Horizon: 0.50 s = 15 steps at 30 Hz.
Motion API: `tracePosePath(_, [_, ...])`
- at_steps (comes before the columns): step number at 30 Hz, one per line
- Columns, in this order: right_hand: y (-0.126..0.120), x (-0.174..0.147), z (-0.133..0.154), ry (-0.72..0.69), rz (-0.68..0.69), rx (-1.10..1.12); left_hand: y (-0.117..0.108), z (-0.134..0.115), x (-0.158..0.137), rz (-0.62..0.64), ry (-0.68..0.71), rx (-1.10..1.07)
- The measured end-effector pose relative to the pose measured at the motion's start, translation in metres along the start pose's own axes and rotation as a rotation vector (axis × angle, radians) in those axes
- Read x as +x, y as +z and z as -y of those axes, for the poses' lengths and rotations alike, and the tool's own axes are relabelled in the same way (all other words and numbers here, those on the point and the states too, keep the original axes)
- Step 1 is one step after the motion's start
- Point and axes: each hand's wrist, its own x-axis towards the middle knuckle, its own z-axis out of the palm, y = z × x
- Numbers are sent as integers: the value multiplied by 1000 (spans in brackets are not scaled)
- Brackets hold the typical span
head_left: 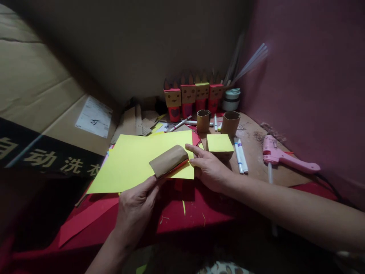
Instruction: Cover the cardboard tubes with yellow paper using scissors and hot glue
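My left hand [138, 201] is closed on the lower left end of a brown cardboard tube [169, 160], which looks somewhat flattened and tilts up to the right. A strip of red paper [181, 165] shows along the tube's lower edge. Beside the tube's right end, my right hand [209, 167] has its fingers stretched out and apart; the fingertips are at the red edge, but I cannot tell if they press on it. Under the tube lies a large yellow sheet of paper [122, 163]. A small cardboard box with a yellow top [219, 144] stands just beyond my right hand.
Several cardboard figures with faces [173, 98] stand at the back. Two cardboard tubes [230, 122] stand upright in front of them. White markers [241, 156] and a pink glue gun [285, 156] lie to the right. A large carton [57, 87] rises on the left. A red strip [88, 220] lies near the front edge.
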Motion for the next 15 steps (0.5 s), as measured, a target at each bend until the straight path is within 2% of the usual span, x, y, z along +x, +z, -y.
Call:
tracePosePath(3, [-2, 3, -1, 8, 10, -4, 0, -7, -3, 80, -339, -241])
tracePosePath(5, [-1, 4, 1, 36, 8, 9, -3, -9, -2, 107, -438, -339])
tracePosePath(9, [2, 4, 5, 100, 48, 37, -12, -4, 6, 193, -457, -373])
tracePosePath(12, [0, 5, 5, 100, 121, 35, -16, -2, 11, 241, -436, -307])
tracePosePath(15, [-3, 6, 2, 97, 135, 27, -15, -8, 11, 289, -398, -218])
